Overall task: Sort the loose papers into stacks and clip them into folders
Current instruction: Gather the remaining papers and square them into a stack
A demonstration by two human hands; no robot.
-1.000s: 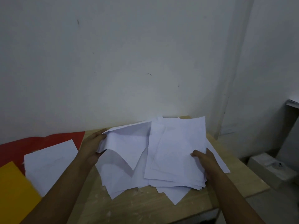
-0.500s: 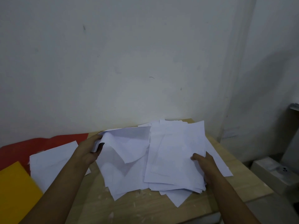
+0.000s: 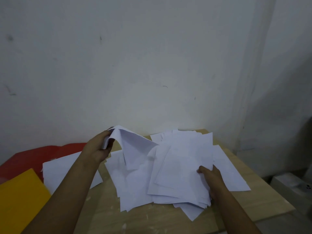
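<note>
A messy pile of loose white papers [image 3: 179, 173] lies spread on the wooden table [image 3: 152, 220]. My left hand [image 3: 98, 149] pinches the edge of a few sheets [image 3: 133, 146] and holds them lifted and bent above the pile's left side. My right hand [image 3: 211, 178] grips the right edge of the pile, thumb on top, fingers under the sheets. A separate white stack [image 3: 67, 171] lies to the left, partly hidden by my left forearm. A yellow folder [image 3: 18, 200] and a red folder [image 3: 33, 157] lie at the far left.
A white wall rises right behind the table. The table's right edge drops off near a white box [image 3: 293, 184] on the floor at the right. Bare wood shows along the table's front.
My left hand has raised its sheets higher and back, bending them more steeply. My right hand keeps its grip on the pile's right edge.
</note>
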